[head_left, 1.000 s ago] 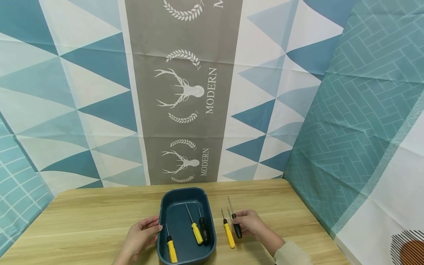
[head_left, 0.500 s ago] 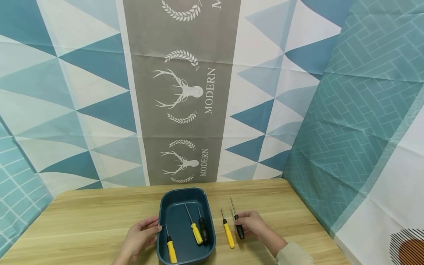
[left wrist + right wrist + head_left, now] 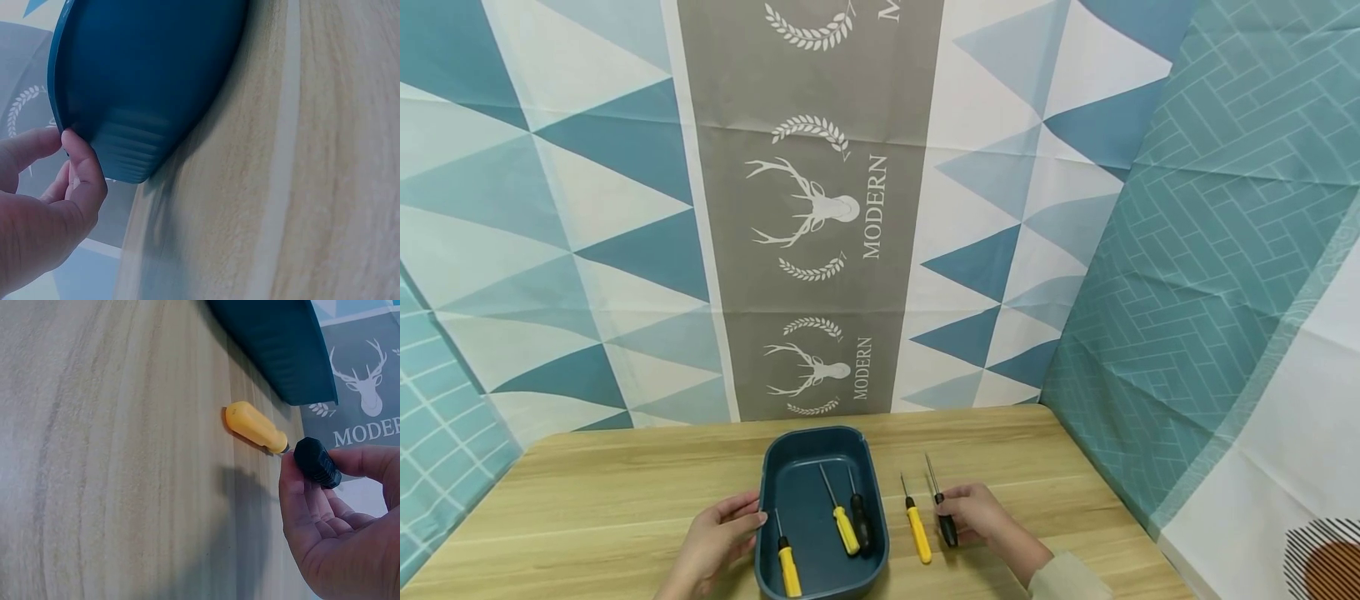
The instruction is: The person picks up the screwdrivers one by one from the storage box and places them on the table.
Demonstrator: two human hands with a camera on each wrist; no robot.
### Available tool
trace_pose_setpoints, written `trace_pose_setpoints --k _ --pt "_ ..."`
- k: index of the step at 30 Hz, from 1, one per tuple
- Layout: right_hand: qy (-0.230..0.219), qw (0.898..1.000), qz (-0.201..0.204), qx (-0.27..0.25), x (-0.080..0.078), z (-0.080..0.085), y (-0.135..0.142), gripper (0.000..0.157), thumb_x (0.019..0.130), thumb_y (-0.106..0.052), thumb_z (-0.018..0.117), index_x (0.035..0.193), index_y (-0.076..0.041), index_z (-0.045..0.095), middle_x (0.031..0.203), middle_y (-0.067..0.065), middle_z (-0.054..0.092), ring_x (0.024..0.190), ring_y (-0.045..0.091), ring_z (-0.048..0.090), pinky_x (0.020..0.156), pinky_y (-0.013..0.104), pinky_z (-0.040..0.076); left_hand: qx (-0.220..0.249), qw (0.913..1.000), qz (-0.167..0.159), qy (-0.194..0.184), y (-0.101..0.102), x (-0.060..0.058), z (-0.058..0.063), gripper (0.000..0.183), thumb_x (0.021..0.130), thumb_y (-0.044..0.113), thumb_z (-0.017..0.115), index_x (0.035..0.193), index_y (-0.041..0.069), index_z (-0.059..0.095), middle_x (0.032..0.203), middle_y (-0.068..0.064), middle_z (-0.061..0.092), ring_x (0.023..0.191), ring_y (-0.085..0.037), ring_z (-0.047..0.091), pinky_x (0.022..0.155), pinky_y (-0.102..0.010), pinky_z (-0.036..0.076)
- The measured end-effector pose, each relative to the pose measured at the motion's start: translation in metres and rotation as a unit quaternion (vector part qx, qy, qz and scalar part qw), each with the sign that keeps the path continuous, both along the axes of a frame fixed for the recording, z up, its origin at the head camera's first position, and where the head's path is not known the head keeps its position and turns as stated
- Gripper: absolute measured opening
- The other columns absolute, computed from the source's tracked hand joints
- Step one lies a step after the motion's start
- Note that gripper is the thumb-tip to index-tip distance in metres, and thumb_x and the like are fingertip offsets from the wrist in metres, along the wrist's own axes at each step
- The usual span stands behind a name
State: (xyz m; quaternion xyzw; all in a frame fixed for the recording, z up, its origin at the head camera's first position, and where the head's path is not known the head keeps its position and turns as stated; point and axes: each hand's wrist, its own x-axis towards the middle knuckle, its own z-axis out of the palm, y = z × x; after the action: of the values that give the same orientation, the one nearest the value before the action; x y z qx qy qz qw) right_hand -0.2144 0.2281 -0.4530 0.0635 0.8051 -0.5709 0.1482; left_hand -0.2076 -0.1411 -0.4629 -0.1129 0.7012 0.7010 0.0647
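Note:
My left hand [image 3: 721,532] pinches the left rim of a dark blue plastic bin [image 3: 812,546] between thumb and fingers, as the left wrist view confirms. Inside lie a yellow screwdriver [image 3: 846,532] and a black screwdriver [image 3: 861,525] side by side, plus a yellow one with a black collar [image 3: 788,571] near the left wall. To the right of the bin, my right hand [image 3: 976,510] holds another black-handled screwdriver [image 3: 315,462] by its handle, shaft pointing away from me. Between hand and bin, a yellow-orange screwdriver [image 3: 919,533] with a black collar lies on the table.
The wooden table [image 3: 625,500] runs up to a patterned cloth backdrop [image 3: 820,208]. A teal cloth [image 3: 1210,275] hangs along the right side, past the table's right edge. Blue tile-patterned cloth [image 3: 437,400] shows at the left.
My right hand has shifted slightly right and toward me with the black screwdriver, widening its gap from the yellow-orange one. The left hand and the bin have stayed in place.

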Motion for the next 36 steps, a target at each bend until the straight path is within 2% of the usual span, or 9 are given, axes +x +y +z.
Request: trace_pose_setpoints --k 12,24,36 --pt "-0.002 1.0 0.006 0.004 0.0 -0.008 0.001 0.044 0.084 -0.014 0.06 0.118 0.013 0.051 0.087 0.009 0.071 0.073 0.016 0.067 0.064 0.033 0.054 0.001 1.0 0.004 0.003 0.001 0.002 0.001 0.056 0.081 0.008 0.07 0.13 -0.008 0.047 0.113 -0.014 0.062 0.085 -0.016 0.063 0.068 -0.031 0.054" --pt "-0.013 1.0 0.006 0.001 -0.002 -0.013 -0.001 0.046 0.084 -0.013 0.061 0.12 0.014 0.049 0.088 0.01 0.069 0.07 0.015 0.066 0.057 0.026 0.05 -0.001 1.0 0.006 0.0 0.001 0.002 0.002 0.056 0.081 0.009 0.07 0.13 -0.007 0.048 0.113 -0.015 0.062 0.084 -0.015 0.062 0.068 -0.031 0.054" --pt "-0.021 1.0 0.007 0.013 -0.003 -0.019 -0.005 0.037 0.084 -0.012 0.061 0.114 0.009 0.055 0.086 0.007 0.069 0.068 0.013 0.066 0.057 0.027 0.052 -0.001 0.9999 0.006 -0.009 0.001 0.0 0.001 0.056 0.081 0.009 0.07 0.13 -0.006 0.047 0.117 -0.019 0.06 0.084 -0.015 0.062 0.07 -0.033 0.054"
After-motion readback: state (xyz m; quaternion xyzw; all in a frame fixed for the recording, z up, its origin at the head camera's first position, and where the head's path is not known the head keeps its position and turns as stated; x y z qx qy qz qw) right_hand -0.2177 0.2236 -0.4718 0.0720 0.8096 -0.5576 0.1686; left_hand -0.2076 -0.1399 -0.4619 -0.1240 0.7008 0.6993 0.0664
